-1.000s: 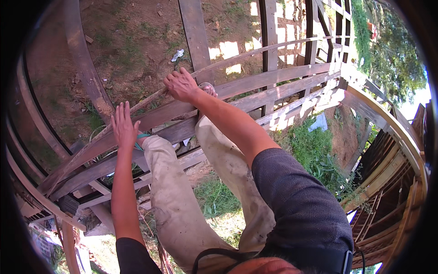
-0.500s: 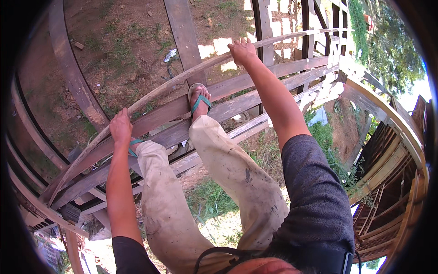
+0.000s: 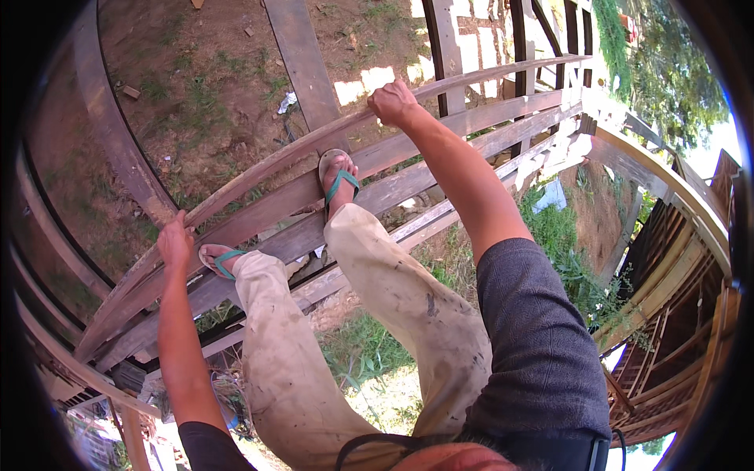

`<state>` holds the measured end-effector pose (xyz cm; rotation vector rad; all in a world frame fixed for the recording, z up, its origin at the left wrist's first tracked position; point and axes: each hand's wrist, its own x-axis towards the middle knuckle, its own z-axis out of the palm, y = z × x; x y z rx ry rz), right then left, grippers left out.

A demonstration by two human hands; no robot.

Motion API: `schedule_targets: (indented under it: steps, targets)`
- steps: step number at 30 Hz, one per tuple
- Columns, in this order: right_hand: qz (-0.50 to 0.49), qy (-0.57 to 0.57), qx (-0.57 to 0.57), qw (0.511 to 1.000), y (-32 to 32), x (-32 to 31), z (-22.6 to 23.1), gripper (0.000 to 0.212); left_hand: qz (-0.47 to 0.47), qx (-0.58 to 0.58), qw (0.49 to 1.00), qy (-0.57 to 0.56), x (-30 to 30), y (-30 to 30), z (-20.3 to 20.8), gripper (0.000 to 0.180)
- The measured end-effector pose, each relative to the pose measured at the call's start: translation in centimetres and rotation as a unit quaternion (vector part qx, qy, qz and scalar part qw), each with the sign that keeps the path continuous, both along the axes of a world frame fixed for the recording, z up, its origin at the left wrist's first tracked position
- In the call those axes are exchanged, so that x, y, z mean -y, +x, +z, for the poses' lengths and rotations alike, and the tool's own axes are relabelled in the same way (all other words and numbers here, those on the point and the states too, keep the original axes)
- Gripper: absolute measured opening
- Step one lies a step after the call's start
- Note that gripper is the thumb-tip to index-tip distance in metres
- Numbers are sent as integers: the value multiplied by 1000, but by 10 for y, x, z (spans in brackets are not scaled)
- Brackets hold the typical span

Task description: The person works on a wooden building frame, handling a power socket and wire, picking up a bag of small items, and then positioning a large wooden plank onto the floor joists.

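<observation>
A long wooden plank [image 3: 294, 153] stretches from the lower left to the upper right, its edge turned up. My left hand [image 3: 175, 242] is closed round it near the left end. Farther along, to the right, my right hand [image 3: 392, 103] grips the same plank with fingers curled over its edge. My feet, in green-strapped flip-flops [image 3: 339, 177], stand on wooden beams [image 3: 385, 157] that run side by side just under the plank. The undersides of both grips are hidden.
Cross beams [image 3: 302, 67] span the gap over bare soil [image 3: 212, 86] with patches of grass. The ground lies well below my feet. A crumpled white scrap [image 3: 287, 102] lies down there. At the right are a curved-looking outer beam [image 3: 667, 177] and a slatted roof [image 3: 667, 369].
Both hands have shifted left with the plank. The plank now shows more of its broad face, and its left part sits closer to the beams. My left foot has come into fuller view.
</observation>
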<state>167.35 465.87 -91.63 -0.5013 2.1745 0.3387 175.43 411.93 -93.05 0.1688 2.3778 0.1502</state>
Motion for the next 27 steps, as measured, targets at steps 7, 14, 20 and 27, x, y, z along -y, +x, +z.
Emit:
schedule_targets:
  steps: [7, 14, 20, 27]
  targets:
    - [-73, 22, -27, 997, 25, -10, -9, 23, 6, 25, 999, 39, -13, -23, 17, 35]
    - [-93, 35, -28, 995, 54, -20, -18, 24, -91, 118, 989, -6, -32, -4, -4, 22]
    - [-153, 56, 32, 986, 65, -14, -17, 29, -10, 2, 1000, -24, -34, 12, 10, 33]
    - [-225, -30, -92, 969, 147, 32, 21, 48, 171, -91, 978, 75, -55, 31, 36, 45]
